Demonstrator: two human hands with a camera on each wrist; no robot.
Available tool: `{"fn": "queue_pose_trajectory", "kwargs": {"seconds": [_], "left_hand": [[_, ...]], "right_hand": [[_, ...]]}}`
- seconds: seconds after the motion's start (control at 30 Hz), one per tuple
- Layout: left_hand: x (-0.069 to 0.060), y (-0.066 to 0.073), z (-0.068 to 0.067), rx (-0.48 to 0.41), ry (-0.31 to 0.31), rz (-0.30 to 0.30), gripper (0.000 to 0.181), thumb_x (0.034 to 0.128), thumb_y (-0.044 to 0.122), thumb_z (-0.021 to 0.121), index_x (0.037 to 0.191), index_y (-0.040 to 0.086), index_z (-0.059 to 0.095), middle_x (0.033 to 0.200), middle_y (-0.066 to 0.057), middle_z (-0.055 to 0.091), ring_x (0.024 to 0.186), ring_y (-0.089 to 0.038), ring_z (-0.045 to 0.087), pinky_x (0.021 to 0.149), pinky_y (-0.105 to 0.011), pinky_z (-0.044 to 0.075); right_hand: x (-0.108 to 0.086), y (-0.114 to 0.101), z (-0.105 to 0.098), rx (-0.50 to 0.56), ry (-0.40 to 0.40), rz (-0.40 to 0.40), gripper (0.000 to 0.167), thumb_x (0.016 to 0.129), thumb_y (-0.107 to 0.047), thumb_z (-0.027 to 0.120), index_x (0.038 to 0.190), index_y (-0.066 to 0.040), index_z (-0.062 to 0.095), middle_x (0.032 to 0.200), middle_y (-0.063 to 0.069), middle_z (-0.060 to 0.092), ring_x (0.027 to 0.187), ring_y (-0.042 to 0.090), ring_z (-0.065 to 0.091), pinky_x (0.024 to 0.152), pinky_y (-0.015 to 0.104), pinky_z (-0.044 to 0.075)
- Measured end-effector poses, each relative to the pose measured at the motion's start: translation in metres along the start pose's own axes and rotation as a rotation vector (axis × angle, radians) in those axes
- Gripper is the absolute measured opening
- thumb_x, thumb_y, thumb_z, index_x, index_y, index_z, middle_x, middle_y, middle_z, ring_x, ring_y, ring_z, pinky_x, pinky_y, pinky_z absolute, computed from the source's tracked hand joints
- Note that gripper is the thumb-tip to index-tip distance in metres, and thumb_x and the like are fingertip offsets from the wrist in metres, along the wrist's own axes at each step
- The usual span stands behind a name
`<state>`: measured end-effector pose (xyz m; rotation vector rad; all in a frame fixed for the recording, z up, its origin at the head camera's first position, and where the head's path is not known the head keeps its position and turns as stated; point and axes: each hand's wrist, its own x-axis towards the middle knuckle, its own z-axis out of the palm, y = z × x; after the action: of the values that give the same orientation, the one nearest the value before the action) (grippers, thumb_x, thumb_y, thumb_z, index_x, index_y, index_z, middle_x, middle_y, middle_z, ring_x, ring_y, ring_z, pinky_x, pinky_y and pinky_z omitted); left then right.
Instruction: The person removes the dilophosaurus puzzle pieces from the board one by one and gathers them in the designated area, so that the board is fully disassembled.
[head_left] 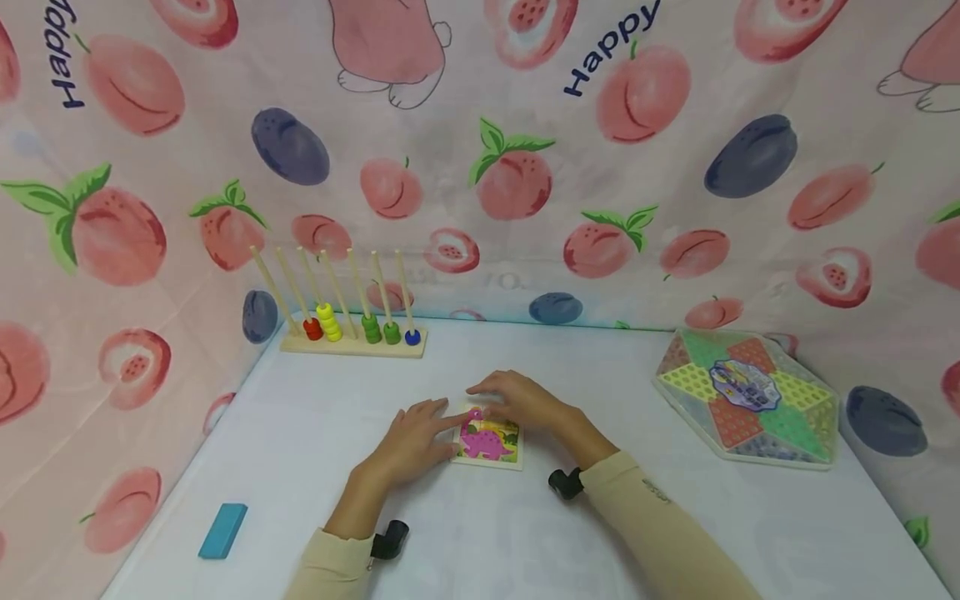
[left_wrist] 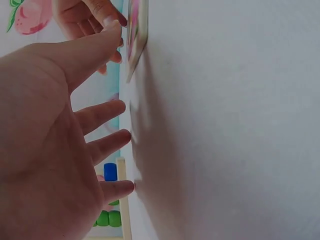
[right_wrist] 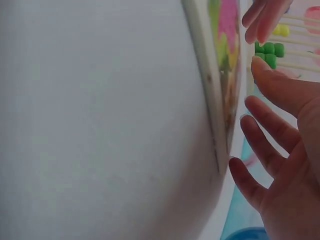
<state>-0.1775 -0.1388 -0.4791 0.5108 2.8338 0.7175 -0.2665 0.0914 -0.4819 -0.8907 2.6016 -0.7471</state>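
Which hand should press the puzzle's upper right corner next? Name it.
Right, most likely: the right hand is at that corner of the puzzle, while the left hand is at its left edge.

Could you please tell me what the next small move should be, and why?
Perhaps press the top of the dinosaur board gently with the left hand: its index finger stretches over the upper left part, while the right hand is at the upper right, so little reaching seems needed.

Right grip (right_wrist: 292, 167) near picture board (right_wrist: 226, 50); green beads (right_wrist: 270, 49) beyond.
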Motion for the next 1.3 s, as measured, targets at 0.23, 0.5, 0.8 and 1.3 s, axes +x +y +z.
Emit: {"fn": "queue_pose_trajectory", "kwargs": {"seconds": [0.23, 0.5, 0.8, 1.3], "left_hand": [[-0.001, -0.001, 0.003, 0.061, -0.022, 0.009, 0.044, 0.0974, 0.031, 0.068, 0.141, 0.031, 0.063, 0.162, -0.014, 0.041, 0.153, -0.044, 0.029, 0.117, -0.080, 0.014], [-0.001, 0.000, 0.003, 0.083, -0.018, 0.011, 0.038, 0.0983, 0.030, 0.067, 0.136, 0.031, 0.066, 0.162, -0.014, 0.041, 0.153, -0.044, 0.030, 0.116, -0.081, 0.017], [0.000, 0.000, 0.004, 0.064, -0.018, 0.014, 0.037, 0.0979, 0.029, 0.068, 0.135, 0.030, 0.068, 0.162, -0.014, 0.041, 0.152, -0.043, 0.031, 0.116, -0.081, 0.018], [0.002, 0.004, 0.002, 0.059, -0.012, -0.018, 0.032, 0.0941, 0.029, 0.073, 0.126, 0.033, 0.073, 0.160, -0.013, 0.046, 0.152, -0.042, 0.032, 0.115, -0.081, 0.022]], "right_hand": [[0.003, 0.000, 0.005, -0.121, 0.017, -0.018, 0.040, 0.096, -0.025, 0.071, 0.136, -0.029, 0.067, 0.133, 0.002, 0.065, 0.128, 0.025, 0.057, 0.109, 0.053, 0.046], [0.005, -0.002, 0.002, -0.128, 0.000, -0.033, 0.032, 0.098, -0.022, 0.069, 0.129, -0.029, 0.071, 0.130, 0.004, 0.064, 0.125, 0.024, 0.056, 0.104, 0.051, 0.047], [0.008, -0.006, 0.000, -0.108, -0.041, 0.012, 0.026, 0.098, -0.023, 0.069, 0.123, -0.029, 0.073, 0.130, 0.002, 0.064, 0.127, 0.025, 0.055, 0.107, 0.054, 0.044], [0.017, -0.009, -0.004, -0.027, -0.085, 0.091, 0.026, 0.093, -0.018, 0.074, 0.119, -0.027, 0.075, 0.126, 0.000, 0.067, 0.125, 0.021, 0.058, 0.112, 0.050, 0.046]]}}
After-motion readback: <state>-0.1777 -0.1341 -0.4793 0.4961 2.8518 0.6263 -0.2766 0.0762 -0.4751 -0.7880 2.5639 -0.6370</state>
